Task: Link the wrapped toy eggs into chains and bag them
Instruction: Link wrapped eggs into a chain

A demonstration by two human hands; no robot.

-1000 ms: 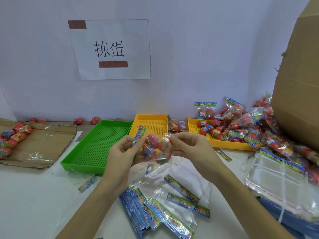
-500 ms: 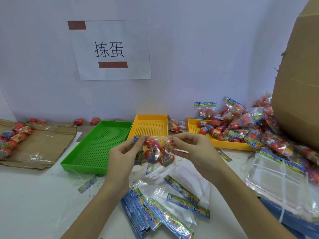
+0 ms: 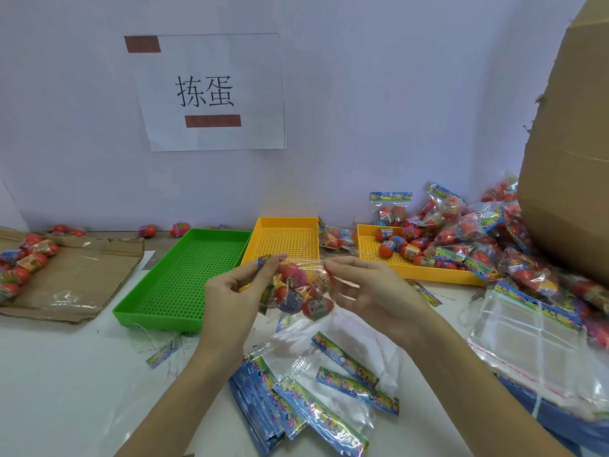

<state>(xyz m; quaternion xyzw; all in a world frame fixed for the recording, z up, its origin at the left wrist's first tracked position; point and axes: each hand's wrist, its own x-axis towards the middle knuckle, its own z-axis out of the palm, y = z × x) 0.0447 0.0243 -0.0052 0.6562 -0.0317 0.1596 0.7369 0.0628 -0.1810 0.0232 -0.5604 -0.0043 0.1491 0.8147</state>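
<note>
A clear bag of wrapped toy eggs (image 3: 300, 291) hangs between my hands above the table. My left hand (image 3: 235, 298) pinches its upper left corner by the printed header. My right hand (image 3: 369, 291) pinches the top edge on the right side. Several red and pink eggs show through the plastic. Below lies a fanned pile of empty bags (image 3: 306, 394) with colourful header strips.
A green tray (image 3: 138, 311) and a yellow tray (image 3: 285, 222) lie behind my hands. Another yellow tray (image 3: 369, 235) holds loose eggs. Filled bags (image 3: 487, 255) pile up at the right beside a cardboard box (image 3: 570, 159). A cardboard sheet (image 3: 75, 275) carries eggs at the left.
The bag has turned so its top edge stretches flat between both hands. My hands moved slightly apart along that edge.
</note>
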